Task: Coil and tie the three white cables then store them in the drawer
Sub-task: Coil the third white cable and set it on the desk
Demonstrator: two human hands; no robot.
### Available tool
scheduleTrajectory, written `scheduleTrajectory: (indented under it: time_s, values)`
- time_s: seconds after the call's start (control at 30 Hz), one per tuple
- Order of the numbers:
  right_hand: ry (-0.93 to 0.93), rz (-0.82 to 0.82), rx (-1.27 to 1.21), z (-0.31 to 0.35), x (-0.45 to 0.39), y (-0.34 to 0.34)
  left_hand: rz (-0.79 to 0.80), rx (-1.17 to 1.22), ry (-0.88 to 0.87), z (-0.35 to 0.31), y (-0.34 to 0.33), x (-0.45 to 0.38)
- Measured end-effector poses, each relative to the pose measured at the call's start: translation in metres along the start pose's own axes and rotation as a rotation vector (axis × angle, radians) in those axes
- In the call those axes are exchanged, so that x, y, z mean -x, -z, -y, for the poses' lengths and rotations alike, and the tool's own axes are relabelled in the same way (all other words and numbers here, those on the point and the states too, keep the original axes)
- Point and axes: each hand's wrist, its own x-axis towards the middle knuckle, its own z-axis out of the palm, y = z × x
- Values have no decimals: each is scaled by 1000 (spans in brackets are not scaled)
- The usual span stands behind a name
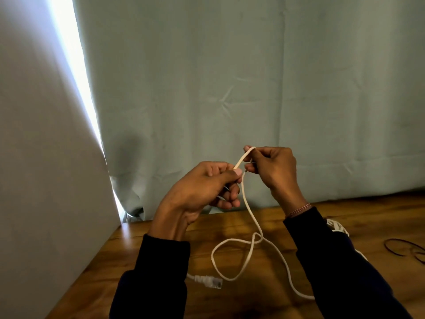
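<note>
Now two hands, left hand [202,183] and right hand [273,169], both pinching one white cable [250,210] above table [230,300].

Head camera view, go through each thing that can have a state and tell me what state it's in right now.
White cable: uncoiled, pinched by both hands, the rest looping loose on the table.
Cable plug: lying flat on the table, unplugged.
Left hand: pinching the cable.
Right hand: pinching the cable.
Second white cable: bunched beside the right sleeve, mostly hidden.
Rubber bands: loose on the table, unused.
</note>
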Motion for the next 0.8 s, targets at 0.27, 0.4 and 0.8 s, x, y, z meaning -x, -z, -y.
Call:
scheduleTrajectory:
  time_s: [0.27,0.4,0.8]
  values:
    - [51,65,235,-1,-3,12,-66,-181,52,0,6,9]
    - [300,326,926,31,6,24,-242,-267,1,4,4,2]
    - [575,151,639,44,14,27,-225,485,-57,-4,7,3]
